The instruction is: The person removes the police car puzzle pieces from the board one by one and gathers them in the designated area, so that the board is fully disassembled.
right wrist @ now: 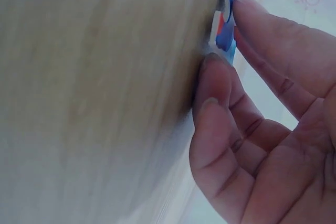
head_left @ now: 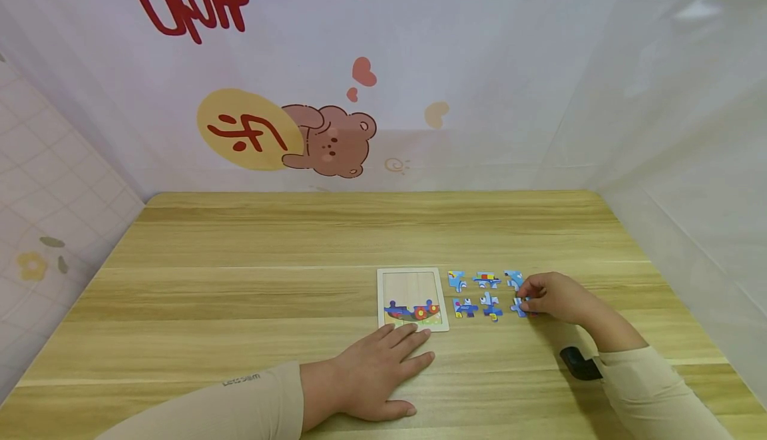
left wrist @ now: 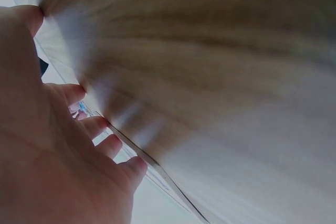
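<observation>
Fingers of the right hand (head_left: 556, 299) pinch a puzzle piece (head_left: 516, 305), its tab pointing left, long axis hidden; the left hand's spread fingers (head_left: 416, 365) touch the frame (head_left: 380, 297) beyond.

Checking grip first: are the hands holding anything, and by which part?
Right hand: a piece, apparently pinched by its edge; fingers hide exactly where. Left hand: nothing held, fingertips at the frame.

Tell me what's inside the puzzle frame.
Puzzle pieces fill its lower part; bare backing shows above. Backing beneath the pieces is hidden, and the left hand covers some of the bottom rim.
</observation>
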A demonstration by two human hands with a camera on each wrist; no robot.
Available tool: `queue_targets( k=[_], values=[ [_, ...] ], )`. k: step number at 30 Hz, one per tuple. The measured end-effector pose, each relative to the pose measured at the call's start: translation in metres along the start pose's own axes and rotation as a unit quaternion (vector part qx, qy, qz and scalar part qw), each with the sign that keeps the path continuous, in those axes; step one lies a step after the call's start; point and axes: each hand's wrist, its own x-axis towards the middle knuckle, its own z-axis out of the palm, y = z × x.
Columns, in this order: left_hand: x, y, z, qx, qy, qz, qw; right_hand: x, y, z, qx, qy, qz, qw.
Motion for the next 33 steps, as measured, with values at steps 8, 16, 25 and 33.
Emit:
queue_targets(
  k=[8, 16, 25, 33],
  values=[
    [-0.001, 0.002, -0.001, 0.005, 0.007, 0.0, 1.0, -0.001, -0.001, 0.001, -0.006, 0.003, 0.012, 0.9999],
    [-0.001, 0.002, -0.002, 0.003, 0.0, 0.001, 1.0, -0.002, -0.003, 0.001, -0.037, 0.025, 0.008, 0.999],
    [-0.001, 0.002, -0.002, 0.017, 0.004, 0.0, 0.9998, 0.002, -0.022, 0.004, -0.05, 0.07, -0.004, 0.9963],
    [-0.002, 0.004, -0.003, 0.027, 0.014, 0.007, 0.9995, 0.01, -0.045, 0.011, -0.037, 0.075, -0.025, 0.9962]
  ],
)
